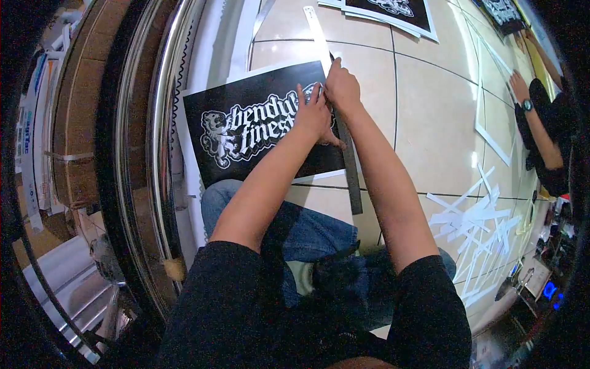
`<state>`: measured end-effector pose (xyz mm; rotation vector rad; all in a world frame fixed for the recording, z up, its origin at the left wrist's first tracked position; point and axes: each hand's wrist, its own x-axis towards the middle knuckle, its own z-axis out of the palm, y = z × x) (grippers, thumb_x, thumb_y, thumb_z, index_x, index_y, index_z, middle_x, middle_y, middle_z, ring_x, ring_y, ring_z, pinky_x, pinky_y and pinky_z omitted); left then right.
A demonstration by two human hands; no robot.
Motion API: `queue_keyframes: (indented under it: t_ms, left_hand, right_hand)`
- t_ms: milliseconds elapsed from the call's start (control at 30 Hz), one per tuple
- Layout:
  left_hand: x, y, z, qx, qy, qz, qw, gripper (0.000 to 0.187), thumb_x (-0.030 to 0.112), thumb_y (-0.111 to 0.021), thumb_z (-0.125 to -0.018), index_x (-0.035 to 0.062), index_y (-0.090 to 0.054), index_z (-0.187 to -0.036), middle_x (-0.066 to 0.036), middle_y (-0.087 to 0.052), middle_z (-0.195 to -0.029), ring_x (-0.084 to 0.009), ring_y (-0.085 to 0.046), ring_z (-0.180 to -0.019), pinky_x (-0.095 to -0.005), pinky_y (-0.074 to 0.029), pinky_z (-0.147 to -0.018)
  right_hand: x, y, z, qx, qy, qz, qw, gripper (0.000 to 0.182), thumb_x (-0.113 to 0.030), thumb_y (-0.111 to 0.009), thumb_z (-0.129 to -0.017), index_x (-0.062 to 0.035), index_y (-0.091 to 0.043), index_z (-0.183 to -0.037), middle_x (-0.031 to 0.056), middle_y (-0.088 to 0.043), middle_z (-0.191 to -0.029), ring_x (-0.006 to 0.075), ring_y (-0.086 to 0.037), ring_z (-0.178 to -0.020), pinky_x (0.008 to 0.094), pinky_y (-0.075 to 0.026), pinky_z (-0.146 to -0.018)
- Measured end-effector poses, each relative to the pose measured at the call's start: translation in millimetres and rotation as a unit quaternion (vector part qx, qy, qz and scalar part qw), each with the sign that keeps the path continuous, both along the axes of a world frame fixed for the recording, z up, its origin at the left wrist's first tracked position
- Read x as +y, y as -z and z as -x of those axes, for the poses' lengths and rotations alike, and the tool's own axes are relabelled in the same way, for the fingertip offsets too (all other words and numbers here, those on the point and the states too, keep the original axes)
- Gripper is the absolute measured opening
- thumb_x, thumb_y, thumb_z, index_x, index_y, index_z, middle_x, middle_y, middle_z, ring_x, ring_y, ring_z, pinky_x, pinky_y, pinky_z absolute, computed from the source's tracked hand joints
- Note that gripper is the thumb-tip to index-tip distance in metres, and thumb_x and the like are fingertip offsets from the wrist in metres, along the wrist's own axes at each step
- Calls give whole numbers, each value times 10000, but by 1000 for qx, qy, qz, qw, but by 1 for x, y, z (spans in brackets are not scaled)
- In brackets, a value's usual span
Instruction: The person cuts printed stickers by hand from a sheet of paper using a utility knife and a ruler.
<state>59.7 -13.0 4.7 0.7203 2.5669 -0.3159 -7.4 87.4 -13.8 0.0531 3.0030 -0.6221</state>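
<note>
Through the head feed I log the left hand (315, 120) spread flat on a black printed sheet (255, 126) with white lettering, its thumb reaching onto a long ruler (353, 184) laid along the sheet's right side, while the right hand (342, 86) is curled around a slim dark tool (332, 57), mostly hidden, near the sheet's upper right corner. I note tiled floor (430, 129), a loose heap of white strips (476, 218) at right, and more prints (393, 13) at top. Far right, I record another person's hand (520, 86), dark watch (527, 105) at the wrist.
</note>
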Motion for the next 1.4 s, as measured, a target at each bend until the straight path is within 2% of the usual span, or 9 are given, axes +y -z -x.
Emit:
queue_keyframes:
  t_ms: [67,267,367,900,1000,1133,1233,1267,1400]
  left_hand:
    - [0,2,0,-1,2,2,1000,1479,981,-543,-470,12,-233,-1543,-204,-173,-1616,-375,-72,-1510,-768,8,-1085]
    - [-5,9,-1,25,1,-42,999,1440,970,-549,-489,5,-289,-1525,-176,-192,-1620,-357,-55,-1516,-769,36,-1085]
    - [-5,10,-3,24,2,-36,999,1447,976,-542,-479,13,-287,-1528,-170,-177,-1625,-356,-55,-1516,-772,32,-1084]
    - [-5,9,-2,24,-9,-41,999,1486,952,-576,-489,15,-149,-1560,-144,-101,-1643,-336,-60,-1518,-767,8,-1093]
    - [-7,15,-1,44,-4,-42,998,1426,875,-649,-531,59,-116,-1571,-136,-102,-1645,-344,-75,-1517,-781,-22,-1080]
    - [-8,27,1,64,-20,-75,995,1333,754,-708,-613,43,-107,-1566,-126,-89,-1648,-333,-102,-1516,-782,-45,-1083]
    - [-7,24,1,66,-18,-69,995,1407,764,-747,-549,21,-112,-1561,-118,-104,-1647,-316,-92,-1518,-772,-28,-1095]
    - [-6,19,2,43,-26,-68,996,1350,688,-778,-588,23,-118,-1560,-110,-103,-1649,-311,-101,-1518,-779,-34,-1091]
    - [-4,23,5,35,-28,-47,998,1377,706,-769,-580,16,-95,-1561,-122,-74,-1652,-318,-83,-1521,-794,-16,-1077]
  right_hand:
    - [-2,6,-3,48,17,9,999,417,-161,-554,-888,108,-488,-1200,290,-687,-888,440,-702,-807,502,-573,-689]
    - [2,7,-1,54,3,21,998,268,-145,-530,-888,72,-514,-1046,283,-687,-806,444,-700,-755,509,-572,-663]
    - [0,1,-3,20,8,6,1000,251,-111,-494,-931,80,-523,-1092,256,-706,-863,386,-724,-789,460,-595,-671]
    - [7,0,-30,11,2,43,999,301,-216,-532,-943,50,-489,-1077,287,-687,-837,442,-699,-772,505,-574,-666]
    - [9,-2,-46,53,-14,5,998,212,-141,-532,-928,49,-503,-1019,231,-694,-759,366,-717,-701,433,-592,-589]
    - [14,1,-66,52,-24,-22,998,296,-148,-500,-945,93,-507,-1118,215,-693,-749,347,-716,-676,413,-588,-564]
    - [18,5,-86,51,-24,-45,997,359,-146,-485,-949,110,-494,-1200,211,-694,-755,338,-714,-661,406,-586,-559]
    - [19,6,-93,42,-23,-49,998,386,-143,-478,-949,113,-485,-1237,212,-694,-760,335,-713,-654,404,-586,-559]
    - [26,2,-128,19,-19,-43,999,395,-134,-480,-943,102,-480,-1259,219,-693,-776,337,-711,-652,410,-586,-562]
